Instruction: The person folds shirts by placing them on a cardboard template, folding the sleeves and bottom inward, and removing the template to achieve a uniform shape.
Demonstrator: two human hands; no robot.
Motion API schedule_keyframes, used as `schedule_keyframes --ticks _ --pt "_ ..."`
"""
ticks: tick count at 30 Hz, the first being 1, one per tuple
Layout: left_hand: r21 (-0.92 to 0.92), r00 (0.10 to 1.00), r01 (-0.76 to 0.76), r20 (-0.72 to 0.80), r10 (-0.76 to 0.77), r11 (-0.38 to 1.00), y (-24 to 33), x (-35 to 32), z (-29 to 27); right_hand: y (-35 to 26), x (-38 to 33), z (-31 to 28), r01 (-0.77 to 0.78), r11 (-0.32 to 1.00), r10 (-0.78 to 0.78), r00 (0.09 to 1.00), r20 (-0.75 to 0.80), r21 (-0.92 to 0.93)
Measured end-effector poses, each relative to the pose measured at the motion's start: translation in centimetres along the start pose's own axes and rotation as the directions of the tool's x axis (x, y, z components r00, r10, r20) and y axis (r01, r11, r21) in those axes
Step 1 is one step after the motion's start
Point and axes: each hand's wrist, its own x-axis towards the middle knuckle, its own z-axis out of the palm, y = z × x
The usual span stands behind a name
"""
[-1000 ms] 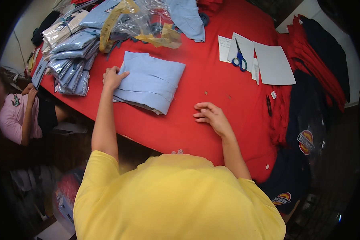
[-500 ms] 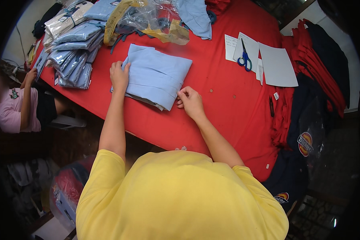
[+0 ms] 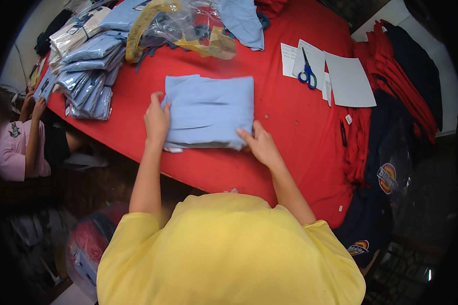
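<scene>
A folded light blue garment (image 3: 208, 111) lies squared up in front of me on the red-covered table (image 3: 295, 157). My left hand (image 3: 158, 119) holds its left edge, thumb against the cloth and some fingers out of sight. At the lower right corner my right hand (image 3: 261, 144) grips it, the thumb on top and the other fingers partly hidden by the edge. A bit of white shows below the garment's near left corner. Whether the garment is slightly raised off the table, I cannot tell.
Clear-bagged folded garments (image 3: 89, 84) are stacked at the left. Clear plastic with yellow tape (image 3: 208, 44) lies at the back. Blue-handled scissors (image 3: 307, 76) rest on papers (image 3: 348, 79). Red and navy garments (image 3: 392, 76) pile up at right. Another person (image 3: 23, 147) sits at far left.
The garment has turned from a slant to nearly square with me and shifted slightly right. My right hand has moved from beside its edge to grip the corner.
</scene>
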Motion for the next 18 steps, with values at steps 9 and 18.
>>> schedule_keyframes --ticks 9,18 --pt "0.123 0.992 -0.071 0.113 0.057 0.99 5.1 -5.8 -3.6 -1.5 3.1 -6.4 0.13 0.874 -0.303 0.9 -0.314 -0.468" --pt "-0.196 0.878 -0.449 0.085 0.471 0.872 7.7 -0.8 1.6 -0.2 4.5 3.0 0.465 0.815 -0.578 0.606 -0.546 -0.346"
